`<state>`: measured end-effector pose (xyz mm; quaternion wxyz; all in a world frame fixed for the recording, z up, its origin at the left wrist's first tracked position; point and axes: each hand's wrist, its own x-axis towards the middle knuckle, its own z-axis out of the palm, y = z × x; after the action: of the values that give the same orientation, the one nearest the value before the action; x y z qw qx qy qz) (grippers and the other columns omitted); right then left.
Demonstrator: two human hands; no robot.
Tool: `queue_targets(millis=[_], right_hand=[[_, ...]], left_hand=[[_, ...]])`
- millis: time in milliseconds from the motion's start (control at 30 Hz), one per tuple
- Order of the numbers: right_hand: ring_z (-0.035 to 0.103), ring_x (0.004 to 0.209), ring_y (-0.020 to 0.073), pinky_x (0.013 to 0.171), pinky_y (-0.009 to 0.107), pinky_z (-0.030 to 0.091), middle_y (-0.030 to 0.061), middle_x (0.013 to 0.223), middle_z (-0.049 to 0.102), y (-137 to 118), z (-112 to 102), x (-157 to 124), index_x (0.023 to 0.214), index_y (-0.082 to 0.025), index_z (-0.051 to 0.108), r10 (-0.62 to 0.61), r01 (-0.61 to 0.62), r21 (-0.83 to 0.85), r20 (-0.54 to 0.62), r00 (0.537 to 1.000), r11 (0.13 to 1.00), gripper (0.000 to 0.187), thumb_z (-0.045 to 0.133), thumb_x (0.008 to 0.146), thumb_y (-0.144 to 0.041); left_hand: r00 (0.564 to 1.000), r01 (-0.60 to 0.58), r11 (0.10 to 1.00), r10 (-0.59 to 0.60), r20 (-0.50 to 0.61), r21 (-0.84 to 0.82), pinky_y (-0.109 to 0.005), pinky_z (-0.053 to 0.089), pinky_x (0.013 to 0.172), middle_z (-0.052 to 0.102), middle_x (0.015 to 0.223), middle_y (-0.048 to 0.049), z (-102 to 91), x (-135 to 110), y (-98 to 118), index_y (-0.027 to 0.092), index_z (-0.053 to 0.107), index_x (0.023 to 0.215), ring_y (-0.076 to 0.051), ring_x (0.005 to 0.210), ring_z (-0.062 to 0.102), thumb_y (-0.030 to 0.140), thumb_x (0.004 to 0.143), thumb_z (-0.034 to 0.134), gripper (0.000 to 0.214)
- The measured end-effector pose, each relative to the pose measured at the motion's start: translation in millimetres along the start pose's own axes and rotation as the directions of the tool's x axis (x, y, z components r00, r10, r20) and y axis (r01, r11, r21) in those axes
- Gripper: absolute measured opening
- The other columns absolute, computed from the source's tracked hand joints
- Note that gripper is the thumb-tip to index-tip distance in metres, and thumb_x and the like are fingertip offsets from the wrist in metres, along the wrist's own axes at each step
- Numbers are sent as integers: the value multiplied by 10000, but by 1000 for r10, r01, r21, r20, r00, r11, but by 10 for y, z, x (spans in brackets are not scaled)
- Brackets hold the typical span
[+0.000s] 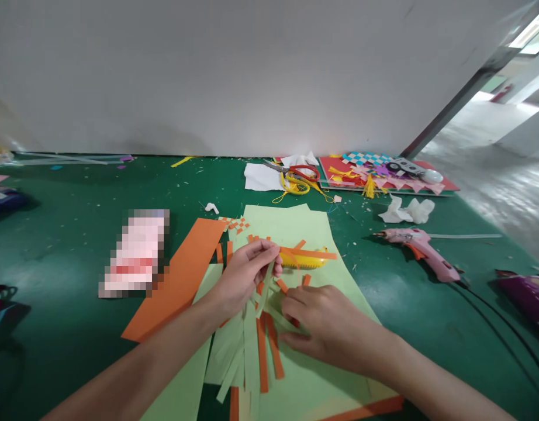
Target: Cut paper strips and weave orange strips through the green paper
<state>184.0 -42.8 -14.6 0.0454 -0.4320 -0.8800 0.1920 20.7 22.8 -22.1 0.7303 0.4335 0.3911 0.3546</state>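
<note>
My left hand (252, 269) is closed, thumb and fingertips pinching the end of an orange paper strip (315, 253) that points right. A pale green strip (265, 292) hangs just below those fingers. My right hand (324, 321) rests low over the light green paper sheets (296, 219), fingers bent and thumb apart from them, among loose strips; its fingertips are partly hidden. Several green strips (251, 351) and orange strips (273, 348) fan out between the hands. Behind the held strip lies a yellow object with a toothed edge (311, 262).
Orange paper (182, 280) and a blurred pinkish item (135, 254) lie left. A pink glue gun (421, 251) with a cord, and crumpled tissue (407, 210), are right. Scissors (302, 172) and a red board with paper scraps (445, 186) sit by the grey partition (217, 76).
</note>
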Motion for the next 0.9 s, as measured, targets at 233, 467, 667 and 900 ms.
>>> queue_targets(millis=[233,467,667,900], right_hand=[[510,693,124,609,250,333,-2,773,575,141,-163,-15,740,-183,534,36,-26,189,-48,998,982,120,553,848,-231],[503,691,122,621,239,361,-19,763,564,137,-236,-27,759,-185,569,61,-62,284,10,998,957,233,682,768,-389],[525,754,129,665,240,384,-1,825,566,68,-117,2,746,-182,592,5,-12,207,36,999,978,59,602,798,-158],[518,669,90,640,208,410,-27,774,602,229,-357,-94,810,-192,587,101,-83,485,-11,995,870,39,577,847,-202]], left_hand=[[1000,6,1000,-6,23,-6,-195,362,582,560,712,19,-26,12,-26,167,568,757,-77,640,524,323,861,582,188],[1000,-10,1000,10,28,-17,-180,369,610,548,716,23,-25,8,-41,160,563,762,-64,649,525,306,876,574,186],[999,-27,999,26,26,19,-193,336,555,559,699,17,-31,21,-51,164,556,747,-72,633,514,322,874,572,204],[1000,7,1000,-7,15,-21,-184,346,542,574,668,25,-50,70,-85,164,549,729,-65,592,529,327,842,616,209]])
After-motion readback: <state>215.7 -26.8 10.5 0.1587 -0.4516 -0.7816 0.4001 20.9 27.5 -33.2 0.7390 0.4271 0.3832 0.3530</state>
